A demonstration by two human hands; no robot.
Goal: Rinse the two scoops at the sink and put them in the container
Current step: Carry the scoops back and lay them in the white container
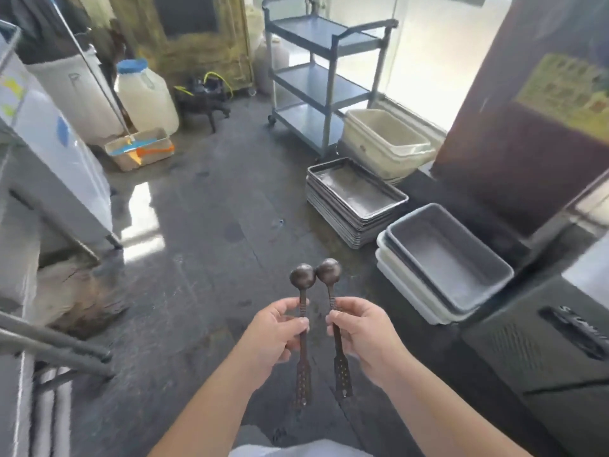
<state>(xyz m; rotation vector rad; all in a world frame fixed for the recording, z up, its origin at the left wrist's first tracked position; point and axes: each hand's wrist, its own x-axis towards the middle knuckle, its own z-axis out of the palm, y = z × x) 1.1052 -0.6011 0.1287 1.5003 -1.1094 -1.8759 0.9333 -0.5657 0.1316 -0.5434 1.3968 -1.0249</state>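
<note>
Two dark scoops with round bowls and perforated flat handle ends are held upright side by side above the floor. My left hand (276,331) pinches the left scoop (302,275) at mid-handle. My right hand (362,334) pinches the right scoop (329,270) the same way. The two bowls touch or nearly touch at the top. No sink is in view.
Stacked grey tubs (448,258) sit on the floor at right, with a stack of metal trays (354,196) and cream tubs (385,140) behind. A grey three-shelf cart (323,77) stands at the back. A white jug (145,94) and mop tray (138,148) are at left.
</note>
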